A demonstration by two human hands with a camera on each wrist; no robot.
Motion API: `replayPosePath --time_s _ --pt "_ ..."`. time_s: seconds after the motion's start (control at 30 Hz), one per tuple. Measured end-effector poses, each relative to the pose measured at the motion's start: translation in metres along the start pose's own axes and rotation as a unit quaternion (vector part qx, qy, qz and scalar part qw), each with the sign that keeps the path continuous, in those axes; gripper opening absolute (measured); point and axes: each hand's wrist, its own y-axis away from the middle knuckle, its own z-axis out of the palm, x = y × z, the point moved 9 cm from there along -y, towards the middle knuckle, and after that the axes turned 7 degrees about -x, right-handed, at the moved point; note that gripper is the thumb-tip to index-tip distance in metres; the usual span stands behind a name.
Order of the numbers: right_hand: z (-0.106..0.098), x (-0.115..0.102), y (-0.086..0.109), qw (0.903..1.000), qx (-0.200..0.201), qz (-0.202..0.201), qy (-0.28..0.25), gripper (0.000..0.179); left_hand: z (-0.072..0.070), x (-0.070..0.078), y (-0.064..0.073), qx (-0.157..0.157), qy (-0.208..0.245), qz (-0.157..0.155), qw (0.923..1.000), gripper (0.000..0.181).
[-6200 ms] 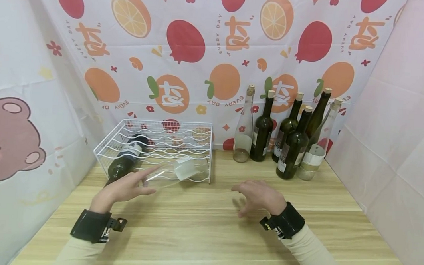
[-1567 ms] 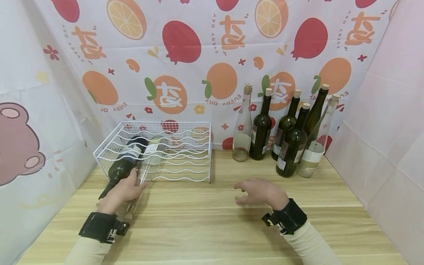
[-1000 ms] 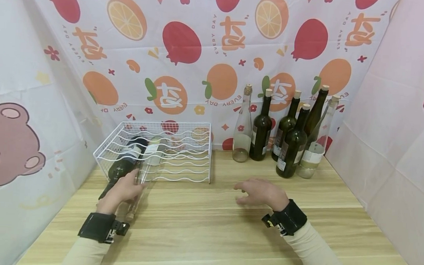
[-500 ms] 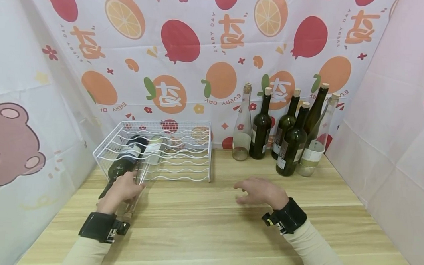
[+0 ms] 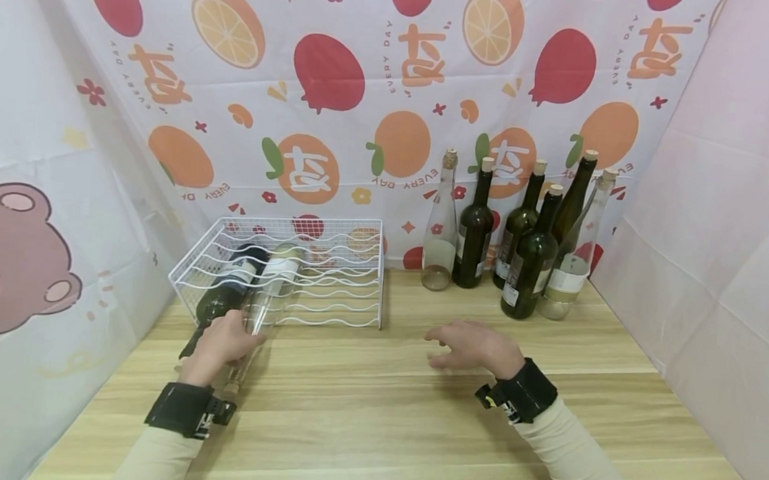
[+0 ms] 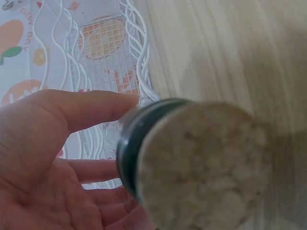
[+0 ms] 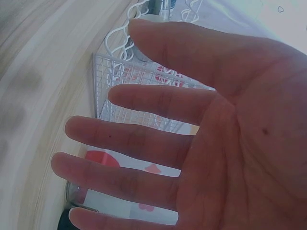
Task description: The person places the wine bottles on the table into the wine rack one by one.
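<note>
A clear glass bottle [image 5: 259,315] with a pale label lies tilted, its base inside the white wire rack [image 5: 381,283] and its neck sticking out toward me. My left hand [image 5: 222,342] grips this bottle between thumb and fingers, just in front of the rack. The bottle's cork [image 6: 206,165] looms large in the left wrist view, hiding part of the fingers. Left of it, a dark green bottle [image 5: 221,301] also lies in the rack, its neck partly behind my hand. My right hand [image 5: 477,348] hovers over the table with spread fingers, holding nothing.
Several corked bottles stand upright at the back right, among them a clear bottle [image 5: 438,261] and a dark green bottle [image 5: 529,273]. A fruit-print cloth [image 5: 336,172] hangs behind the wooden table [image 5: 375,413], and pale cloths close off both sides.
Since the earliest frame, my left hand has turned the clear bottle from crosswise to lengthwise, beside the dark one in the rack. Over the last second, almost nothing has moved.
</note>
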Motion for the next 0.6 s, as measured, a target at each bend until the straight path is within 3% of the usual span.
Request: replayPosePath --time_s 0.23,0.47,0.6 --pt "0.0 0.0 0.0 1.0 0.002 -0.002 0.003 0.048 0.007 0.003 -0.001 -0.03 -0.011 0.004 0.9995 0.049" --pt "0.001 0.001 0.0 1.0 -0.002 -0.001 -0.003 0.049 0.006 0.011 0.0 -0.032 -0.032 0.023 0.9987 0.061" --pt "0.0 0.001 0.0 1.0 -0.003 0.0 -0.003 0.05 0.005 0.012 0.001 -0.045 -0.033 0.03 0.998 0.06"
